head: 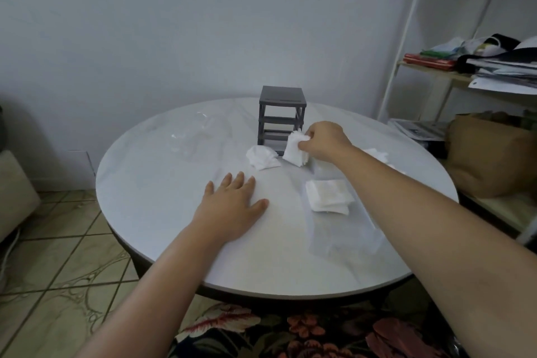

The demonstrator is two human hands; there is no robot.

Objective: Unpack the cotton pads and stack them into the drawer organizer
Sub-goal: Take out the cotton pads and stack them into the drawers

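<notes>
Pinching cotton pad stack with right hand at drawer organizer's lower front. Resting left hand flat, uncurled, on table well before organizer. Second pad pile beside organizer's base.

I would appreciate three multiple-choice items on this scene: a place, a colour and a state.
1. Where does the left hand rest?
A. Flat on the round white table.
B. Raised in the air.
C. Behind the person's back.
2. What colour is the small plastic drawer organizer?
A. Red.
B. White.
C. Dark grey.
3. What is the right hand doing?
A. Lying open.
B. Pinching a stack of white cotton pads.
C. Making an empty fist.
Key: 1 A: palm lies on the tabletop; 2 C: frame is dark grey; 3 B: it grips the pads.
</notes>
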